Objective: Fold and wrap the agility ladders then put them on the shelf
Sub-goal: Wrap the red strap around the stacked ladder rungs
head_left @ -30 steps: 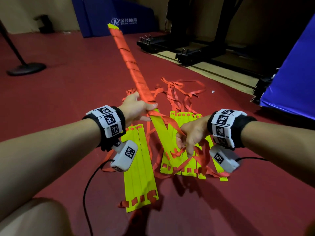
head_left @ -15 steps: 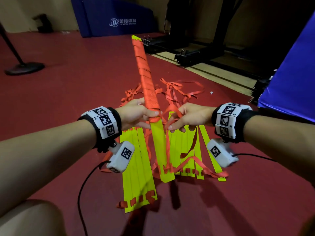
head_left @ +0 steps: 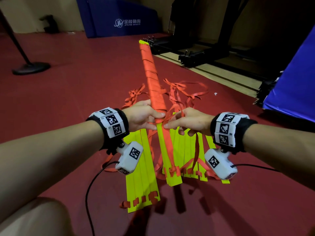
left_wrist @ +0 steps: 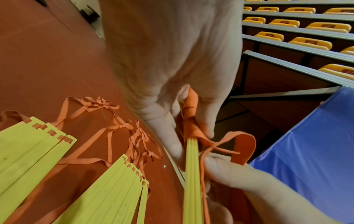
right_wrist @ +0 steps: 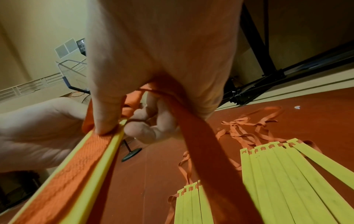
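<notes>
A stack of yellow ladder rungs is held up off the floor, its far half wound tightly in orange strap. My left hand grips the bundle where the winding ends. My right hand pinches the loose orange strap against the bundle's right side, its thumb pressing strap onto the rungs. Two other flat groups of yellow rungs lie on the red floor beneath, with tangled orange straps beyond them.
A black stand base sits far left. Blue mats stand at the back and right. Dark equipment frames lie behind the ladders. My knee fills the lower left. Cables trail from the wrist cameras.
The wrapped bundle has swung from pointing far left to nearly straight ahead. My right hand rose from the floor rungs and now holds the strap against the bundle.
</notes>
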Tool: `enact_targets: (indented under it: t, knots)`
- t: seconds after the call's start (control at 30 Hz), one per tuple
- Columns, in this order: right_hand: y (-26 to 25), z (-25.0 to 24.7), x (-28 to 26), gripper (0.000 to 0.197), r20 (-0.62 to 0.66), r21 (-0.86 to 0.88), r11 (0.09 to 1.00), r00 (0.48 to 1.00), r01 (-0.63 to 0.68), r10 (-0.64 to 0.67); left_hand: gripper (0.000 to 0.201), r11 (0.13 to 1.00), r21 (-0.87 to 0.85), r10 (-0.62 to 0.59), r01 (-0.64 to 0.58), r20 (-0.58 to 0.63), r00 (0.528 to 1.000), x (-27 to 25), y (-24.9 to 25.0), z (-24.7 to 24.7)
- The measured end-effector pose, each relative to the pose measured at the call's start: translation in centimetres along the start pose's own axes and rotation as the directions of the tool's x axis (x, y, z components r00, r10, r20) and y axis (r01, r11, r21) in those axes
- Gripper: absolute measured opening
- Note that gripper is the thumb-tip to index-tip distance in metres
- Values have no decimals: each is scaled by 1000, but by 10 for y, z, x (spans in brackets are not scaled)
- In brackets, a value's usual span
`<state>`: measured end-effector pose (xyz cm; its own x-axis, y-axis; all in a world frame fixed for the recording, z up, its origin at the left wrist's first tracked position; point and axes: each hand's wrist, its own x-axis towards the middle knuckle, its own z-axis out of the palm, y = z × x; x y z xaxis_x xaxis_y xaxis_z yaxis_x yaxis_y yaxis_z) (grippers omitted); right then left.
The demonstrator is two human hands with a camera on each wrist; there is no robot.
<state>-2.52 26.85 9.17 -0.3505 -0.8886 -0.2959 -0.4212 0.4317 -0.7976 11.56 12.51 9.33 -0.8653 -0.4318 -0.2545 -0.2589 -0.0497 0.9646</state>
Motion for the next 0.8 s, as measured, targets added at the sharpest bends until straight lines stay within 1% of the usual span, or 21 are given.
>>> enact_targets:
  t: [0.13, 0.2, 0.3, 0.37, 0.43, 0.5, 0.57, 0.63, 0.7, 0.8]
  knots:
    - [0, -1, -3, 22, 3, 77, 997, 1000, 2, -3, 21, 999, -34, -13, 13, -2, 1000, 0, 1, 1]
    - [-1, 1, -4, 22, -15, 108, 994, 1000, -6, 7, 20, 999, -50, -20, 20, 1, 1000, 1, 1, 3]
    - [-2, 4, -1, 27, -138, 177, 984, 990, 7, 18, 20, 997, -71, -22, 22, -4, 1000, 1, 2, 4]
    - [-4, 5, 1, 29, -207, 204, 978, 978, 52, -9, 23, 996, -87, -20, 20, -4, 1000, 2, 1, 5]
    - [-6, 8, 3, 26, -245, 209, 974, 969, 89, -36, 27, 995, -103, -13, 13, -1, 1000, 2, 1, 7]
    - [-8, 10, 4, 22, -265, 220, 970, 963, 100, -40, 25, 995, -103, 5, -7, -22, 1000, 0, 2, 8]
    - [-10, 11, 4, 15, -265, 250, 963, 964, 96, -28, 23, 994, -102, 23, -28, -49, 999, 0, 2, 8]
    - [-13, 11, 2, 3, -246, 323, 944, 969, 73, 10, 25, 995, -95, 26, -33, -71, 997, 0, 1, 5]
    - [-16, 9, 2, 9, -228, 368, 929, 972, 38, 50, 28, 995, -96, 17, -26, -92, 996, 1, -2, 4]
    - [-19, 6, 0, 14, -162, 340, 940, 986, 21, 36, 30, 993, -112, 17, -28, -101, 995, 0, -6, 4]
